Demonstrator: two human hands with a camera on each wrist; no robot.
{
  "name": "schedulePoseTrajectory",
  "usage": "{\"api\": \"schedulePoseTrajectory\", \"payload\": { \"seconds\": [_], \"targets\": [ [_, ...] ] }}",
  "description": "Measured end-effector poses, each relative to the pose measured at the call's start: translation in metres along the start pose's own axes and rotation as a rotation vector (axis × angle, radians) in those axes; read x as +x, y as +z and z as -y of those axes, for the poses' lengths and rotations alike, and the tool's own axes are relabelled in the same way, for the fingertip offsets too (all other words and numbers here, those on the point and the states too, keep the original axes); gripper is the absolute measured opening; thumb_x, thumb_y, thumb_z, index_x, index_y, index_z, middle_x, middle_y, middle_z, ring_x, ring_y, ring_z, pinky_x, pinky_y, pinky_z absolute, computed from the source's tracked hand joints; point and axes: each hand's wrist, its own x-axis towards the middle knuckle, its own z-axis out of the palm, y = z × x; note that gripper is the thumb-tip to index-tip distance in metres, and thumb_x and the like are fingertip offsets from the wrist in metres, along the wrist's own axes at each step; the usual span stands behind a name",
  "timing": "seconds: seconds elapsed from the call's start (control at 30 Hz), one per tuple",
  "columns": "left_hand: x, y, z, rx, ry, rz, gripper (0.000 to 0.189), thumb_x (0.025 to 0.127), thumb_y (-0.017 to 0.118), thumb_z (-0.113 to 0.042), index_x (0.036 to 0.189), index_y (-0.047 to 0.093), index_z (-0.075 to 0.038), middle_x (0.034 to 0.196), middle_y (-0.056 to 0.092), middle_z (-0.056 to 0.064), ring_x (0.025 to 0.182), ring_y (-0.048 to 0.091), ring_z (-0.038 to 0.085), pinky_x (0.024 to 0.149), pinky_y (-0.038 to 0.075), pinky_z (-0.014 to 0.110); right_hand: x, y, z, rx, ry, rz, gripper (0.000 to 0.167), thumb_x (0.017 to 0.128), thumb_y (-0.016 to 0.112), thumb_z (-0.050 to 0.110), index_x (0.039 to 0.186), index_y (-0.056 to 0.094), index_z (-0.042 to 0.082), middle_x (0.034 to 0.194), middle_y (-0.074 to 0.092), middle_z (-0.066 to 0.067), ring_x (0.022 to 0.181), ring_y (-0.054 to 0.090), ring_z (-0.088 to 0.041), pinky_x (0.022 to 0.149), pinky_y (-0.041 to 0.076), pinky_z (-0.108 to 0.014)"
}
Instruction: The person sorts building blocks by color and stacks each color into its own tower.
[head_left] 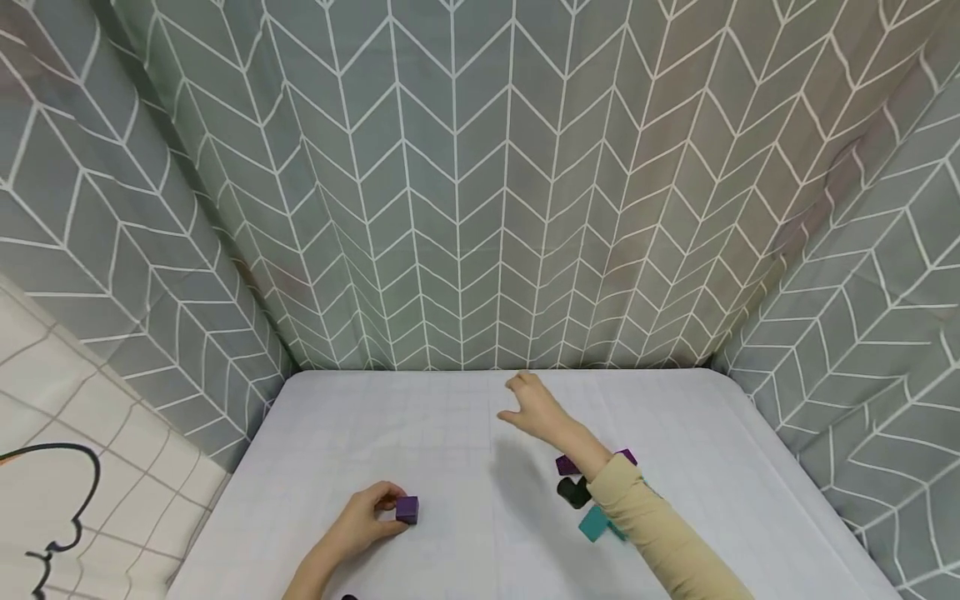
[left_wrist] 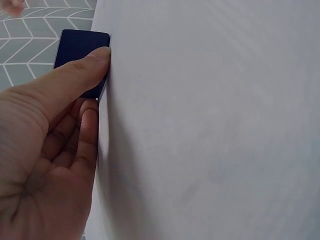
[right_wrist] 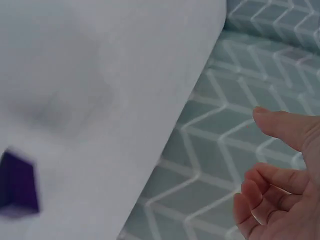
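Left hand (head_left: 362, 521) pinches a purple block (head_left: 407, 509) between thumb and fingers; block appears to sit on the white table (head_left: 435, 433), left of centre, well apart from the other pieces. Right hand (head_left: 536, 408) is empty, thumb apart from loosely bent fingers, held above the table toward the far edge. Progress looks early: one block out on its own and steadied, nothing visibly stacked on it or joined to it. The rest look unused, grouped on the right under the sleeve (head_left: 660, 533): a purple piece (head_left: 567, 465), black pieces (head_left: 574, 492), a teal block (head_left: 593, 523); full count hidden by the forearm. A dark item (head_left: 348, 597) is cut off at the bottom edge, can't identify. Left block not released yet.
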Motion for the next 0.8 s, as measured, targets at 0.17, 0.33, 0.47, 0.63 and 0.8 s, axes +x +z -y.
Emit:
{"api": "schedulePoseTrajectory", "payload": {
  "seconds": [0.17,0.33,0.47,0.63,0.8],
  "targets": [
    [-0.001,0.0,0.001,-0.011,0.003,0.007,0.038,0.069,0.075,-0.025,0.1,0.057,-0.015,0.098,0.059,-0.003,0.088,0.056,0.01,0.079,0.048,0.023,-0.037,-0.012,-0.055,-0.084,0.141,-0.07,0.046,0.074,0.071,0.023,0.1,0.057,-0.012,0.095,0.054,-0.019,0.089,0.052,-0.033,0.076,0.047,-0.042],
    [-0.003,-0.002,0.001,-0.009,0.002,0.0,0.037,0.069,0.075,-0.025,0.1,0.057,-0.015,0.098,0.059,-0.003,0.088,0.056,0.01,0.079,0.048,0.023,-0.08,-0.016,-0.097,-0.183,0.311,-0.1,0.045,0.076,0.068,0.026,0.094,0.058,-0.014,0.089,0.055,-0.024,0.083,0.053,-0.039,0.066,0.048,-0.049],
    [-0.005,-0.005,0.001,-0.013,-0.008,-0.003,0.037,0.069,0.075,-0.023,0.1,0.057,-0.013,0.1,0.059,0.0,0.089,0.057,0.013,0.079,0.048,0.023,-0.111,-0.012,-0.115,-0.182,0.408,-0.084,0.047,0.075,0.067,0.028,0.09,0.058,-0.015,0.084,0.054,-0.025,0.078,0.054,-0.041,0.059,0.049,-0.049],
    [-0.005,-0.006,0.001,-0.012,-0.003,-0.006,0.037,0.069,0.075,-0.023,0.1,0.057,-0.014,0.099,0.059,-0.001,0.09,0.057,0.013,0.08,0.048,0.024,-0.136,-0.003,-0.122,-0.137,0.48,-0.078,0.048,0.075,0.068,0.03,0.087,0.058,-0.016,0.079,0.054,-0.023,0.074,0.054,-0.039,0.061,0.049,-0.05],
    [-0.004,-0.003,0.0,-0.02,0.029,-0.006,0.036,0.07,0.074,-0.024,0.1,0.057,-0.014,0.098,0.059,-0.002,0.089,0.056,0.011,0.08,0.048,0.024,-0.149,0.005,-0.124,-0.068,0.513,-0.118,0.044,0.077,0.067,0.028,0.086,0.06,-0.014,0.078,0.056,-0.02,0.07,0.055,-0.031,0.065,0.049,-0.045]
  ]
}}
